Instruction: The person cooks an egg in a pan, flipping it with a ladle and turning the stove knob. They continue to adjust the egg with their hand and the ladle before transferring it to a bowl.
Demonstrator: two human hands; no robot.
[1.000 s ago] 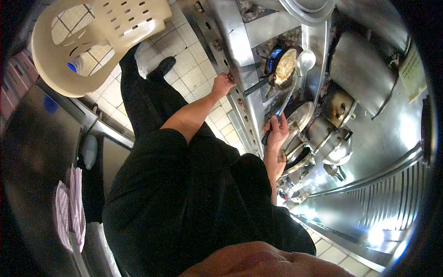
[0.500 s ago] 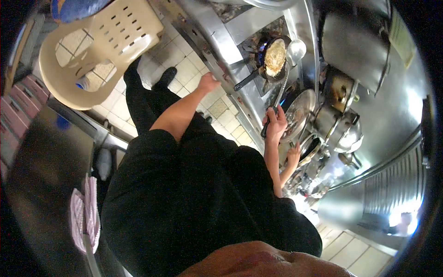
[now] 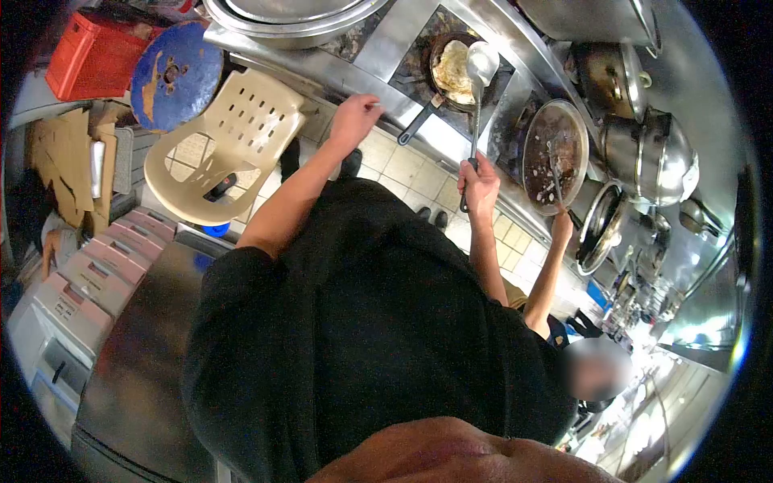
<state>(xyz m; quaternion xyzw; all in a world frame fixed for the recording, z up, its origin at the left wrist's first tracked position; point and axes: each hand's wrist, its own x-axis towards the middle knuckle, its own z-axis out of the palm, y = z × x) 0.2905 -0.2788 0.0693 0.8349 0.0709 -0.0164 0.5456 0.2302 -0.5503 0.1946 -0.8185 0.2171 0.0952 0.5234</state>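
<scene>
My right hand (image 3: 480, 183) is closed around the black handle of a long metal ladle (image 3: 483, 64). The ladle's bowl hangs over the right side of a small black frying pan (image 3: 408, 134), which sits on a stove burner. Inside that pan lies a pale, browned omelette (image 3: 452, 68). Off to the left, my left hand (image 3: 354, 121) is empty, its fingers loosely bent and apart, close to the stove's front edge and left of the pan's handle.
Right of me a co-worker's hand (image 3: 564, 222) holds a utensil in a wide pan (image 3: 573, 129) of dark liquid. Large metal pots (image 3: 644, 157) line the back. A beige plastic chair (image 3: 241, 121), a blue round stool (image 3: 177, 76) and a red crate (image 3: 97, 56) stand left.
My view has swung, bringing the red crate and the co-worker into sight. My left hand's fingers have loosened from a tighter curl. The ladle stays in my right hand beside the frying pan.
</scene>
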